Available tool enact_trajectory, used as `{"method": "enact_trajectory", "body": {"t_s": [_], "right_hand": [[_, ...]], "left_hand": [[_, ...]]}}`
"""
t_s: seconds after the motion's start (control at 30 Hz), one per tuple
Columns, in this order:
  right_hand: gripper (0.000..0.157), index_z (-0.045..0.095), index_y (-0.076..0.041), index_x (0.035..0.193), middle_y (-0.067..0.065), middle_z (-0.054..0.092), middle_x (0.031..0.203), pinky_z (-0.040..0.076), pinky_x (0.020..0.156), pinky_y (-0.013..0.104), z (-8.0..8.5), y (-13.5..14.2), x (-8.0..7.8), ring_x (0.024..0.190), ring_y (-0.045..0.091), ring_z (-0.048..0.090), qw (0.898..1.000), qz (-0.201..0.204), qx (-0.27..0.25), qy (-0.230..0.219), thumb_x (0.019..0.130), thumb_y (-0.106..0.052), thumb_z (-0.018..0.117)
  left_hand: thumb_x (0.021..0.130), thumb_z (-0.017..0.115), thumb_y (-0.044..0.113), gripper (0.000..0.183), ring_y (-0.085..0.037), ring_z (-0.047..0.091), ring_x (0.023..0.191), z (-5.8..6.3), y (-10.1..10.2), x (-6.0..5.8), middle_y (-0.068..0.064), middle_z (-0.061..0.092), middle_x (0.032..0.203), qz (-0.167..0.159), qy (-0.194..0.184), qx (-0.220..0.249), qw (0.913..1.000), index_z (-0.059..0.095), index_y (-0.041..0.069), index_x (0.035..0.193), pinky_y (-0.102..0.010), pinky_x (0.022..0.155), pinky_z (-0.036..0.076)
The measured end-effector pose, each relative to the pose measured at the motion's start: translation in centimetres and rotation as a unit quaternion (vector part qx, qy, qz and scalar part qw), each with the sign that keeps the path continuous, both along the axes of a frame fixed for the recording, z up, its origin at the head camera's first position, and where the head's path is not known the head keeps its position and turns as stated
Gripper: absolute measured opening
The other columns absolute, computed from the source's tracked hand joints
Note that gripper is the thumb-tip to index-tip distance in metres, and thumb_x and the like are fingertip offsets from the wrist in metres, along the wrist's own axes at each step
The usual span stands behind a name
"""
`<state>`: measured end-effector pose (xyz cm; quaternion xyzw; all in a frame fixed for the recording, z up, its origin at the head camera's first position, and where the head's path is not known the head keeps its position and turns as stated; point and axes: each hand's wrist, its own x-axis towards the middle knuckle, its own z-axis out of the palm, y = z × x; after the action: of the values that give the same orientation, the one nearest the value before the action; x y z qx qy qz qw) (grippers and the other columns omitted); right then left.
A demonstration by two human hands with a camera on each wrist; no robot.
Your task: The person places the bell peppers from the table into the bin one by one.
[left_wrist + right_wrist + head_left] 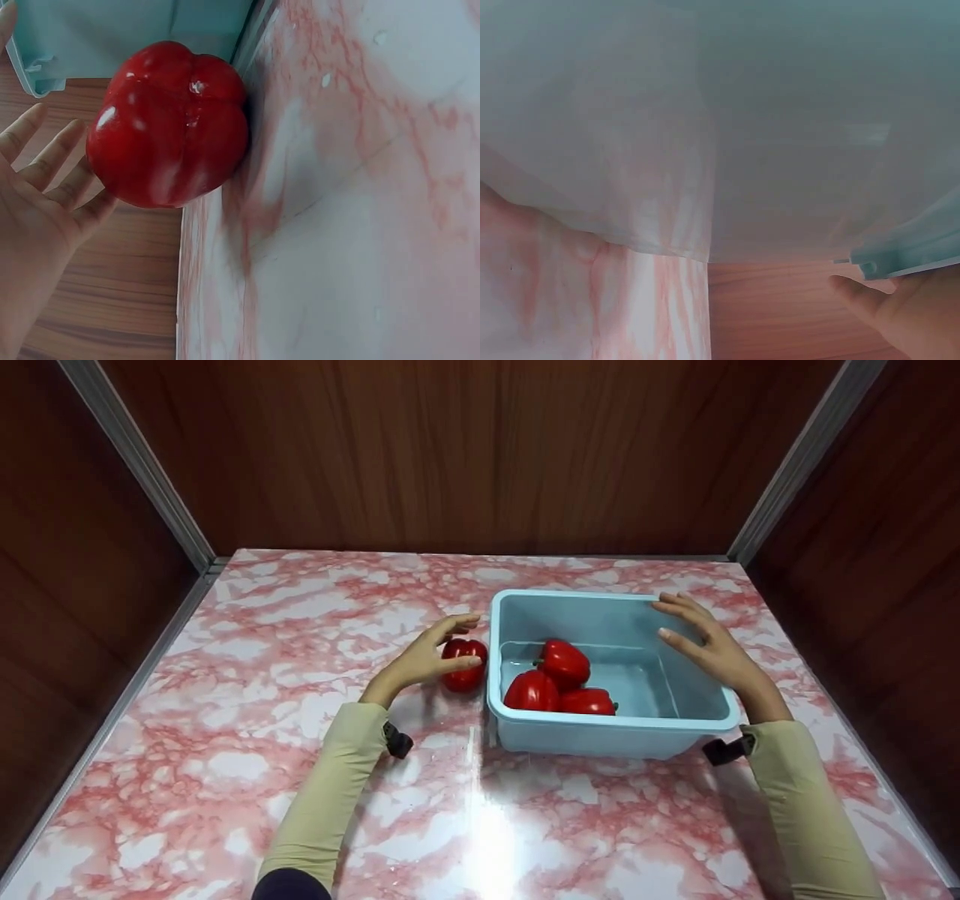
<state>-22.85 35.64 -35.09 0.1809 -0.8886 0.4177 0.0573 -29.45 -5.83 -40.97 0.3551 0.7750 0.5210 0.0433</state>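
Observation:
A red bell pepper [465,679] stands on the table just outside the left wall of a light blue plastic bin [600,741]. My left hand [424,658] is spread around that pepper, thumb on the near side. In the left wrist view the fingers of the left hand [45,195] look extended alongside the pepper [169,127]. Over the bin's right end hovers my right hand [716,652], fingers loosely spread and holding nothing. The right wrist view is mostly filled by the bin's outer wall [780,150], with part of the right hand [915,315] at the corner.
Three more red peppers, including one at the back [565,664], lie in the left half of the bin. The table [225,765] has a red and white marbled top. Dark wood-look panels [480,457] with metal edging enclose it at the back and both sides.

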Motion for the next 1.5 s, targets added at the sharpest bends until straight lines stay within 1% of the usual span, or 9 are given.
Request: {"method": "enact_trajectory", "body": {"t_s": [0.27,0.37,0.5,0.67,0.8,1.07,1.2,1.3,1.5], "right_hand": [[0.047,0.045,-0.004,0.136,0.02,0.027,0.148,0.002,0.108,0.064,0.0,0.0,-0.1,0.141,0.034,0.005,1.0,0.001,0.001,0.0,0.092,-0.015,0.058],[0.047,0.045,-0.004,0.136,0.02,0.026,0.148,0.001,0.108,0.064,0.0,0.0,0.0,0.141,0.034,0.005,1.0,-0.001,0.0,0.001,0.092,-0.014,0.058],[0.047,0.045,-0.003,0.136,0.021,0.026,0.148,0.002,0.108,0.063,0.0,0.0,0.0,0.141,0.034,0.005,1.0,0.003,-0.004,0.002,0.092,-0.013,0.057],[0.047,0.045,-0.002,0.136,0.022,0.027,0.147,0.004,0.108,0.063,0.0,0.0,0.0,0.141,0.036,0.007,1.0,0.009,-0.007,0.007,0.092,-0.012,0.057],[0.046,0.045,-0.002,0.135,0.021,0.027,0.147,0.004,0.108,0.063,0.0,0.1,-0.1,0.14,0.036,0.008,1.0,0.01,-0.006,0.008,0.092,-0.012,0.057],[0.047,0.045,-0.003,0.136,0.021,0.026,0.148,0.004,0.108,0.063,-0.1,0.1,-0.1,0.14,0.036,0.008,1.0,0.01,-0.007,0.007,0.092,-0.012,0.057],[0.047,0.045,-0.002,0.136,0.021,0.026,0.148,0.005,0.108,0.063,0.0,0.1,-0.1,0.14,0.036,0.008,1.0,0.009,-0.006,0.007,0.092,-0.012,0.057],[0.047,0.045,-0.003,0.136,0.021,0.026,0.148,0.005,0.108,0.063,0.0,0.0,-0.1,0.14,0.036,0.009,1.0,0.007,-0.005,0.006,0.092,-0.012,0.057],[0.047,0.045,-0.002,0.135,0.021,0.026,0.148,0.003,0.108,0.063,0.0,0.0,0.0,0.141,0.036,0.007,1.0,0.006,-0.006,0.005,0.092,-0.012,0.057]], "left_hand": [[0.082,0.071,0.02,0.068,-0.037,0.039,0.127,-0.1,0.1,-0.2,-0.019,0.042,0.139,-0.004,-0.007,-0.011,0.9999,0.038,0.007,0.14,-0.052,0.106,0.029],[0.081,0.072,0.025,0.07,-0.034,0.04,0.126,-1.0,0.2,-0.9,-0.015,0.043,0.139,-0.001,-0.003,-0.008,1.0,0.038,0.008,0.14,-0.049,0.106,0.031],[0.079,0.072,0.036,0.071,-0.025,0.042,0.125,-2.8,0.3,-2.2,-0.007,0.045,0.138,0.014,0.005,-0.018,0.9997,0.04,0.016,0.139,-0.041,0.105,0.034],[0.078,0.073,0.038,0.071,-0.021,0.042,0.125,-3.7,0.3,-2.7,-0.003,0.045,0.139,0.023,0.0,-0.029,0.9993,0.041,0.019,0.139,-0.039,0.104,0.035],[0.079,0.073,0.036,0.07,-0.023,0.042,0.126,-3.5,0.2,-2.5,-0.001,0.044,0.139,0.025,-0.007,-0.03,0.9992,0.041,0.019,0.139,-0.039,0.104,0.036],[0.081,0.071,0.024,0.07,-0.036,0.04,0.127,-1.5,0.0,-0.8,-0.015,0.041,0.141,0.008,-0.029,-0.026,0.9992,0.037,0.008,0.14,-0.049,0.1,0.039],[0.081,0.072,0.03,0.071,-0.028,0.041,0.128,-2.7,0.0,-1.4,-0.007,0.041,0.142,0.023,-0.03,-0.04,0.9985,0.037,0.015,0.141,-0.046,0.102,0.037],[0.079,0.073,0.038,0.072,-0.02,0.042,0.127,-3.8,-0.1,-2.2,0.002,0.042,0.142,0.038,-0.031,-0.049,0.9976,0.038,0.025,0.14,-0.042,0.102,0.038],[0.074,0.073,0.047,0.074,-0.016,0.044,0.124,-4.6,-0.2,-2.4,0.009,0.043,0.139,0.044,-0.038,-0.048,0.9971,0.04,0.03,0.138,-0.041,0.101,0.039]]}}
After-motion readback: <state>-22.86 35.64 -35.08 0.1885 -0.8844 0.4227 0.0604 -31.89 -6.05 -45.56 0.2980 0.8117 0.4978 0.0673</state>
